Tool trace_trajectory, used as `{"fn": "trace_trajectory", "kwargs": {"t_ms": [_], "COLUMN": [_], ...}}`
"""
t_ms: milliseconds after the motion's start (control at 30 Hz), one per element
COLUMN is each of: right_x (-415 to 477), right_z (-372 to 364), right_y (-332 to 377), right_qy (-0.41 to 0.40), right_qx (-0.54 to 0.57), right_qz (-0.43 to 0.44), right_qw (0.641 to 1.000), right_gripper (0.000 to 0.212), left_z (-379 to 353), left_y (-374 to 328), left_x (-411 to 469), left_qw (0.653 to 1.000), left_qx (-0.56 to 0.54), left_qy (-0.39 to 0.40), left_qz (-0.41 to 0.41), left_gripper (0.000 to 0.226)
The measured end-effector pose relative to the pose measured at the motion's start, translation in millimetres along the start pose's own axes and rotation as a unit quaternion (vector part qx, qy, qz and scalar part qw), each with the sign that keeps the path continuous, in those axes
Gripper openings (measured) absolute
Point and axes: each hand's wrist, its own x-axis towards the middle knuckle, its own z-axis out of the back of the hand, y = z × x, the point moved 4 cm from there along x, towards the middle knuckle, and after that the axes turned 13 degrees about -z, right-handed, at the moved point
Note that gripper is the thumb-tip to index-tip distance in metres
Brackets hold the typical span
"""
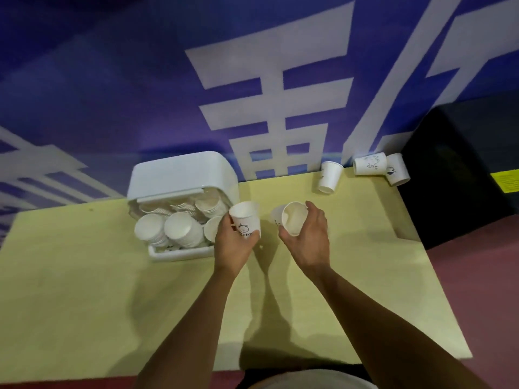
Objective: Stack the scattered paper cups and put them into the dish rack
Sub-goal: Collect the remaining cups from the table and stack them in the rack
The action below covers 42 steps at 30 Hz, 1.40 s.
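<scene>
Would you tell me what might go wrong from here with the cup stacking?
The dish rack already looks crowded with stacks, so another may not fit.
The left hand and right hand hold the printed cup and the tilted cup at different angles; nesting them misaligned could crease a rim.
Three loose cups sit near the far right corner and might roll if nudged.

- Indoors, in what looks like a public or institutional hall: a purple-blue wall [112,80] bears huge white painted characters [275,108].
- A plain pale-yellow table [84,304] stands against it on a dull red floor [477,290].
- A white dish rack [179,175] packed with paper cups [179,231] and a black box [463,169] beside the table suggest a staged work corner.
</scene>
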Motion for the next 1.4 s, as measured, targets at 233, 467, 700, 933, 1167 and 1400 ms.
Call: {"fn": "trace_trajectory", "kwargs": {"t_ms": [233,467,700,933,1167,1400], "right_x": [-28.2,-31.9,-27.3,-21.0,-18.4,-23.6], "right_z": [-39.9,-54.4,-55.5,-55.3,-64.2,-87.0], "right_y": [42.8,53.6,51.4,53.8,75.0,90.5], "right_qy": [0.054,0.076,0.071,0.083,0.083,0.133], "right_qx": [-0.030,-0.029,-0.036,-0.027,-0.013,-0.100], "right_qz": [0.066,0.064,0.062,0.067,0.083,0.159], "right_qw": [0.996,0.995,0.995,0.994,0.993,0.973], "right_gripper": [0.077,0.081,0.078,0.078,0.083,0.081], "left_z": [51.7,54.3,48.0,43.1,50.2,55.8], "left_y": [42.8,54.1,51.3,49.9,54.9,59.1], "left_x": [-4.3,1.3,7.3,11.4,6.7,1.5], "left_qw": [0.998,0.995,0.991,0.992,0.995,0.999], "left_qx": [-0.017,-0.007,0.011,0.028,0.033,0.033], "left_qy": [-0.058,-0.094,-0.132,-0.109,-0.082,-0.011], "left_qz": [0.029,0.012,0.013,0.054,0.043,0.027], "left_gripper": [0.073,0.070,0.066,0.063,0.059,0.055]}}
